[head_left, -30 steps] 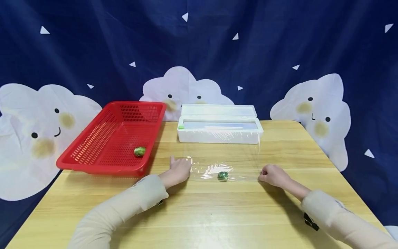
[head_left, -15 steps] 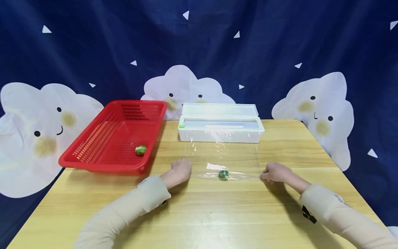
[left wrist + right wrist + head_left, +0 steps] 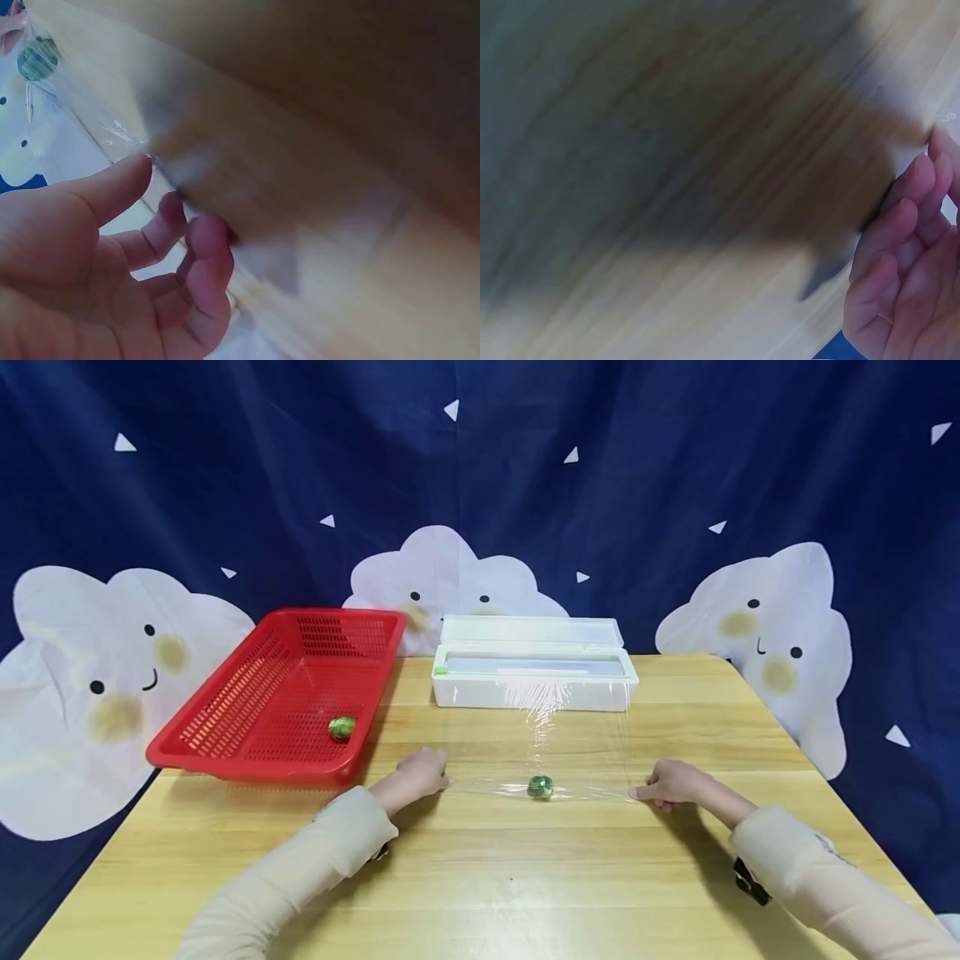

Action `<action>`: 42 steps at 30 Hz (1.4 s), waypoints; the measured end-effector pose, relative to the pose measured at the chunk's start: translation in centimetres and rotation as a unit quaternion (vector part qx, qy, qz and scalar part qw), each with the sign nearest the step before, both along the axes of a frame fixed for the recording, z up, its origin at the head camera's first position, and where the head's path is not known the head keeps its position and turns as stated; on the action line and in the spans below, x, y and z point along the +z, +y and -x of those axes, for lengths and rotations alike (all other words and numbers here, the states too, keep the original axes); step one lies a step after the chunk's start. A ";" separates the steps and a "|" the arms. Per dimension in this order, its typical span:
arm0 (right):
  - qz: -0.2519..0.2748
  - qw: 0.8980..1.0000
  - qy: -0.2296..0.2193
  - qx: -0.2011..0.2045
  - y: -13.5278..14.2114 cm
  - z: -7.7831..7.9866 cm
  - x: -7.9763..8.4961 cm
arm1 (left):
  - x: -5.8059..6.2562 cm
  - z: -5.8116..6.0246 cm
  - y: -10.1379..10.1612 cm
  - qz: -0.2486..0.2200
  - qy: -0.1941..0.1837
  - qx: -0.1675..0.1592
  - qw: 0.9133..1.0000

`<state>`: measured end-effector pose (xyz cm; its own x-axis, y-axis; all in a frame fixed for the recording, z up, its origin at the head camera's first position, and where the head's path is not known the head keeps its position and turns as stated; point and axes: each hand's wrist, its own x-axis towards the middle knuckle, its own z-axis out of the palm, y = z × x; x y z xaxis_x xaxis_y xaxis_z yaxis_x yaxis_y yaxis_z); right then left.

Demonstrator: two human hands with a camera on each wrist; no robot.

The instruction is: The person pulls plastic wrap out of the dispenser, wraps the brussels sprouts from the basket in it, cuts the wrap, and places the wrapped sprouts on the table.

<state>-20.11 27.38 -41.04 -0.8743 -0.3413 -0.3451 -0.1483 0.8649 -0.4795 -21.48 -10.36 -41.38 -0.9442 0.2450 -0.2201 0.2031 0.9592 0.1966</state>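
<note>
A sheet of cling film [image 3: 577,747] stretches from the white dispenser box [image 3: 528,693] toward the front of the table. Beneath its front edge sits a small round green produce piece [image 3: 540,787] with pale streaks, also visible in the left wrist view. My left hand [image 3: 416,774] is at the film's left corner; in the left wrist view its thumb [image 3: 124,184] touches the film edge, apart from the loosely bent fingers. At the right corner is my right hand [image 3: 675,783], thumb stretched out onto the film, the other fingers loosely bent, as the right wrist view shows.
On the left stands a red plastic basket [image 3: 168,745] with another green produce piece [image 3: 342,728] inside. The box's lid [image 3: 532,629] is raised at the back. A green slider [image 3: 441,670] sits at the box's left end. Behind the wooden table [image 3: 480,893] hangs a dark blue curtain [image 3: 510,477].
Both hands have shifted slightly outward, their thumbs now stretched to the film's corners. The film's front edge has come down over the green piece, which stays in place.
</note>
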 end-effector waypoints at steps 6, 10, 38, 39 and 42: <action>0.013 1.000 -0.011 0.006 0.5 -0.1 0.1 | 0.1 0.5 -0.4 -0.020 -0.014 -0.003 1.000; 0.018 1.000 -0.012 0.002 0.4 -0.2 0.0 | 0.0 0.6 -1.3 -0.053 -0.017 0.005 0.998; 0.091 0.957 0.238 0.136 -10.6 -2.1 0.9 | -0.2 -3.1 6.4 -0.132 0.182 -0.280 0.933; 0.083 0.952 0.258 0.143 -11.0 -2.2 0.8 | -0.3 -3.0 6.6 -0.126 0.181 -0.277 0.935; 0.057 0.943 0.293 0.145 -11.8 -2.4 0.6 | -0.5 -2.8 7.1 -0.106 0.176 -0.268 0.941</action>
